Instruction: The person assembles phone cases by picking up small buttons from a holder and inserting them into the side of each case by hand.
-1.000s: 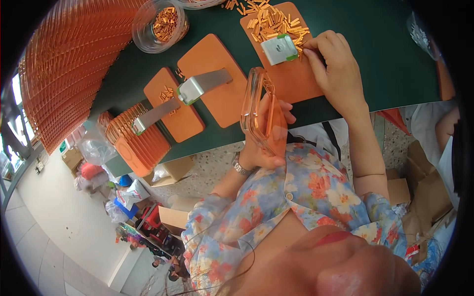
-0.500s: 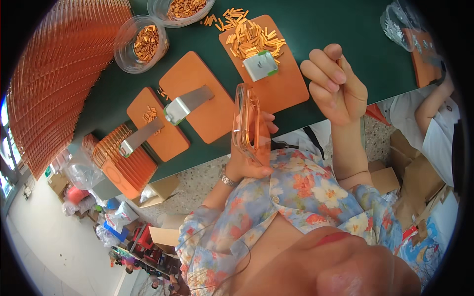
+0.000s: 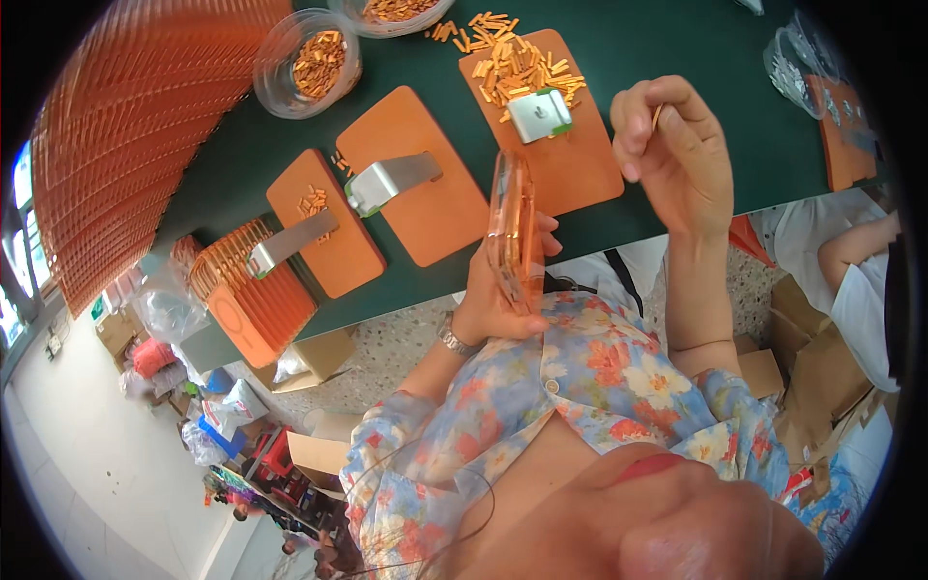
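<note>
Orange boards [image 3: 416, 188], scattered pins [image 3: 512, 63] beyond; left fingers [image 3: 541, 227] gripping clear tray [image 3: 510, 227], right fingers [image 3: 643, 116] pinching pin [image 3: 657, 116].

Orange tray [image 3: 510, 227] in left hand [image 3: 493, 295]

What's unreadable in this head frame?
- Piece pinched in the right hand: only a tip shows between the fingers, too small.
- Orange tray in the left hand: seen edge-on, contents hidden.
- Clear tub: cut off by the top edge.
</note>
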Demonstrator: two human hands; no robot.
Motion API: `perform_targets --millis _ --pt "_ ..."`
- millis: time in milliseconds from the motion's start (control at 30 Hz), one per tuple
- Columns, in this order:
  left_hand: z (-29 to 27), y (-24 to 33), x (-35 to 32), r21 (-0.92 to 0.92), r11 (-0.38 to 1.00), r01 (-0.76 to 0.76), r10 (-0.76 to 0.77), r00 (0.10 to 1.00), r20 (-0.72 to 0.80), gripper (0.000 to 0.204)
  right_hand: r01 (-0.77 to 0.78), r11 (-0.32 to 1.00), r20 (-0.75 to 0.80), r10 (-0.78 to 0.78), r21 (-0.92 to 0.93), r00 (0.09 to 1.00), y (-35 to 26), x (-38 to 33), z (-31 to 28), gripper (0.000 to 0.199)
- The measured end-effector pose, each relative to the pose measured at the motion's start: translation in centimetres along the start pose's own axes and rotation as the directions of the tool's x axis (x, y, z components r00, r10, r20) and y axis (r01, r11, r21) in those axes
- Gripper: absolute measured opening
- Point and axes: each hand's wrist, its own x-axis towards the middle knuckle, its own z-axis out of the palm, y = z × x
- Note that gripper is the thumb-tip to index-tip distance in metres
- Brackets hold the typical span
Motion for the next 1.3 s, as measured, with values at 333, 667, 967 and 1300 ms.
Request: perform_targets --millis 333,667,967,1300 --pt "-1.3 -1.4 0.5 0.105 0.991 -0.085 0.067 0.983 0.172 0.124 -0.023 0.595 0.017 0.062 -0.803 0.998 -3.1 4.3 2.3 0.008" --pt "-0.7 -0.6 0.9 0.090 0.994 -0.064 0.048 0.985 0.167 0.124 -0.154 0.540 -0.096 0.134 -0.827 0.986 -2.5 5.5 2.4 0.015" --pt "-0.8 -0.3 1.0 0.087 0.996 -0.032 0.017 0.985 0.174 0.125 -0.234 0.680 -0.195 0.134 -0.695 0.972 -1.3 5.0 2.1 0.020" --pt "-0.8 -0.6 1.2 0.049 0.997 -0.059 0.050 0.985 0.165 0.124 -0.256 0.718 -0.217 0.148 -0.647 0.965 -1.2 4.8 2.1 0.021"
